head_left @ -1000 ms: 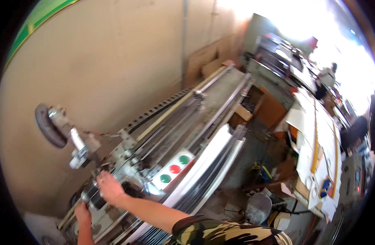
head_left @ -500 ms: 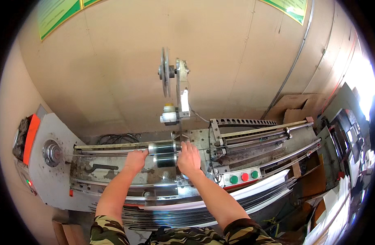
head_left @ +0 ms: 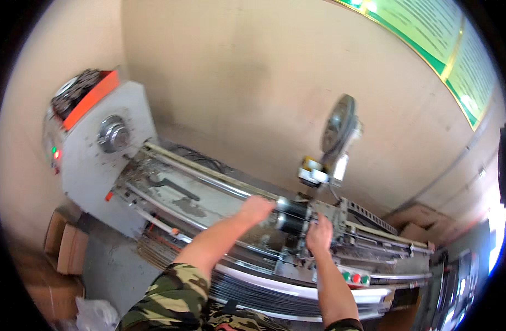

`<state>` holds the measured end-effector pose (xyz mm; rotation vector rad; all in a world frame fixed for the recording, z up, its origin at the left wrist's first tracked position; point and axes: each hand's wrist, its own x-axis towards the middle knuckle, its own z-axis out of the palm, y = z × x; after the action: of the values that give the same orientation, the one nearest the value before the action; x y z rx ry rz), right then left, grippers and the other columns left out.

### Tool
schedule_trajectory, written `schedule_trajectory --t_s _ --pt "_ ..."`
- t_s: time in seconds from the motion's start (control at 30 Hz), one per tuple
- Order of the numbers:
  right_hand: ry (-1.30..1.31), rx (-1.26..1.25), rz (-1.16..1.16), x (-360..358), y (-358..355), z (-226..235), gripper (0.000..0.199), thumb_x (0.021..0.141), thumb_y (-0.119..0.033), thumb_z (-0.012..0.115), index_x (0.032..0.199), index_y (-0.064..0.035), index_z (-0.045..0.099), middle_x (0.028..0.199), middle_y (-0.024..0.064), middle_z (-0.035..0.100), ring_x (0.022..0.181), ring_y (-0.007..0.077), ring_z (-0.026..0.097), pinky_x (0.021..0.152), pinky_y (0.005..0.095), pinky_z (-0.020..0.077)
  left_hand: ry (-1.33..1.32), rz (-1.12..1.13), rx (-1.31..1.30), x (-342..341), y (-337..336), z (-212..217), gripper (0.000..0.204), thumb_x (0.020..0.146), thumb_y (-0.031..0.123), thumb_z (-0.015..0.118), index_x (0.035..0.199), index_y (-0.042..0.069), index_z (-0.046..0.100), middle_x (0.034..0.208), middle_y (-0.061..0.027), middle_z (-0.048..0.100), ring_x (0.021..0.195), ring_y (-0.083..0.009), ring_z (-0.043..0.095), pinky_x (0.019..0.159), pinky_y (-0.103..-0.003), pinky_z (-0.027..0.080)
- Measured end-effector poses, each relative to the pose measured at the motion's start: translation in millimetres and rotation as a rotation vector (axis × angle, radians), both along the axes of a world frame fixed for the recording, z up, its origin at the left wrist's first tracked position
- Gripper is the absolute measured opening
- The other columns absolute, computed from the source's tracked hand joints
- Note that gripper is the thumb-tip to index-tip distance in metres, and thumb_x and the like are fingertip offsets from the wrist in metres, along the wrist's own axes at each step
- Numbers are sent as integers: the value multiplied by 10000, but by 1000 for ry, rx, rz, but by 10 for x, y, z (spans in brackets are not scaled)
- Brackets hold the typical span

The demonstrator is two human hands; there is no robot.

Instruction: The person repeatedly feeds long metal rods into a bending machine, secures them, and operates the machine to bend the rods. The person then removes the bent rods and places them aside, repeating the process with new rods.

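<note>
Two short dark rollers, a far one (head_left: pixel 292 208) and a near one (head_left: pixel 290 223), sit side by side on the machine's carriage. My left hand (head_left: pixel 257 208) is closed at the left end of the far roller; what lies in its fingers is hidden. At the rollers' right end, my right hand (head_left: pixel 319 236) has its fingers curled against the carriage parts, slightly blurred, and its grip is hidden too. A round metal chuck (head_left: pixel 114 134) shows on the grey headstock (head_left: pixel 101 176) at the left.
Long rails (head_left: pixel 209 179) join headstock and carriage. A hook-shaped wrench (head_left: pixel 176 187) lies on the bed. Behind the carriage rises an arm with a disc (head_left: pixel 339 124). A button panel (head_left: pixel 355 277) and a bundle of dark rods (head_left: pixel 253 292) are nearer me; cardboard boxes (head_left: pixel 72 248) stand at left.
My view has turned left, so machine and hands appear farther right and tilted. Both hands stay by the rollers. A thin rod seen earlier between chuck and left hand no longer shows.
</note>
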<state>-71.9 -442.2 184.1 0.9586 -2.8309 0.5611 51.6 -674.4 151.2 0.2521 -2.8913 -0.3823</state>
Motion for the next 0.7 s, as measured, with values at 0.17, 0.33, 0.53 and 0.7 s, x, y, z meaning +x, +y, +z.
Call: schedule_trajectory --t_s 0.17,0.33,0.53,0.7 --pt "25 -34 22 -52 23 0 435 930 -156 589 1336 -15 521 1282 212 604 1211 390 524 1069 470 387 -19 14 -21 -17 45 46 129 885 130 538 958 79 631 894 -152 713 882 -349 703 748 -475 548" --pt "63 -54 49 -118 65 -45 430 920 -139 595 1323 -10 522 1266 207 608 1185 394 531 1047 475 400 -61 22 -31 -83 62 10 126 879 121 540 957 82 630 879 -143 708 890 -344 697 755 -477 544" --pt "54 -72 65 -140 62 -52 444 911 -142 617 1322 -3 525 1286 195 599 1189 390 530 1032 469 411 -83 29 -39 -93 63 -9 152 902 161 520 986 87 624 869 -152 695 879 -366 687 741 -497 534" --pt "0 -50 53 -80 31 3 488 903 -143 614 1360 -7 507 1336 191 573 1224 374 519 1049 465 407 -151 66 -128 -86 70 21 194 922 166 520 1076 130 633 895 -129 709 893 -343 704 741 -483 545"
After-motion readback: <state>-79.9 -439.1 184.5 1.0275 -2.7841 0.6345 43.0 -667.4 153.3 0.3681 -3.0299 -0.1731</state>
